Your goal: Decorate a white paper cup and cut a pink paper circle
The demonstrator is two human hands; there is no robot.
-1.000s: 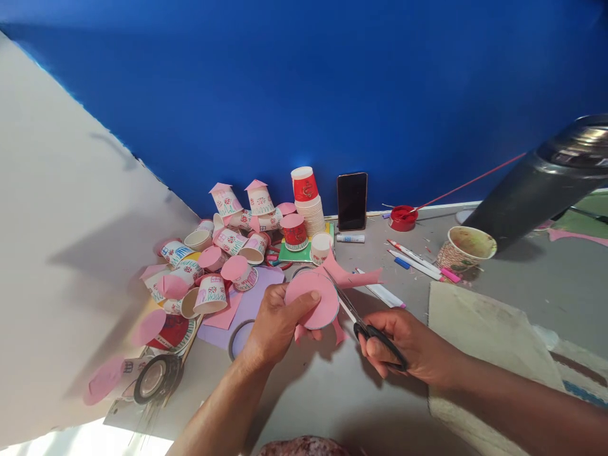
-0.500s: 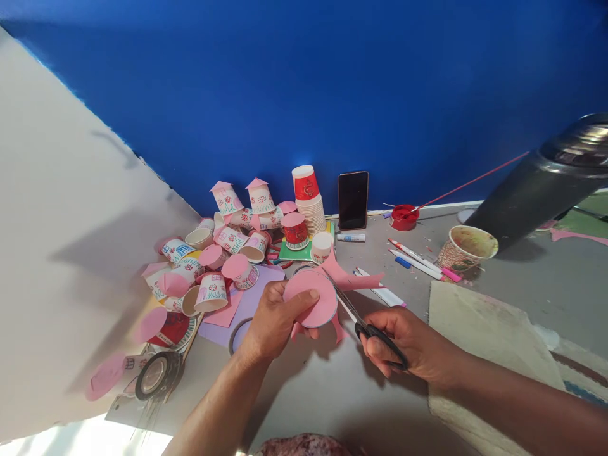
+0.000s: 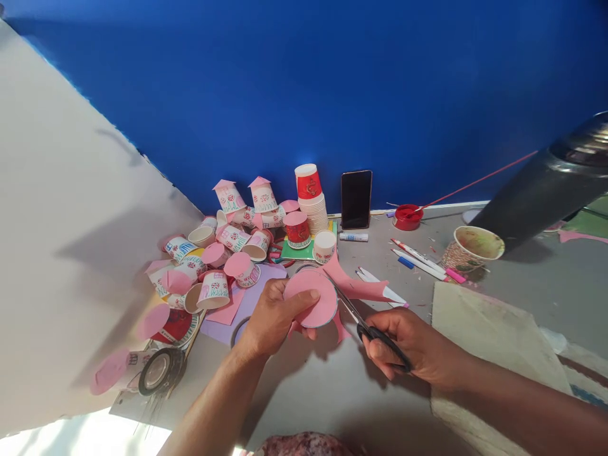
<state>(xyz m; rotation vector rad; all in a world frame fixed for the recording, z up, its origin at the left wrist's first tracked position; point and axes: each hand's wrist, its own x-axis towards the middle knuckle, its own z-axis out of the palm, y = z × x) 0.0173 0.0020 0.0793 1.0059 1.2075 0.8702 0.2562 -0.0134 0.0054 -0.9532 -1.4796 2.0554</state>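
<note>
My left hand (image 3: 280, 316) pinches a pink paper circle (image 3: 308, 307), thumb on top and fingers underneath. A pink offcut strip (image 3: 358, 284) trails from the circle's upper right edge, and more pink scrap hangs below it. In my right hand (image 3: 403, 345) are scissors (image 3: 349, 307) with black handles, their blades nearly together along the circle's right edge. To the left lies a pile of decorated paper cups (image 3: 213, 290), several of them topped with pink paper discs or cones.
A stack of paper cups (image 3: 316, 212), a phone (image 3: 356, 199) and a red tin (image 3: 407, 217) stand along the blue wall. Markers (image 3: 420, 261), a stained cup (image 3: 475, 246) and a dark flask (image 3: 532, 183) are to the right. Black tape (image 3: 160, 372) lies at left; a pale cloth (image 3: 489, 342) lies at right.
The view has shifted slightly, so background things sit a little further right. Both hands keep almost the same pose, with the scissors still at the circle's edge.
</note>
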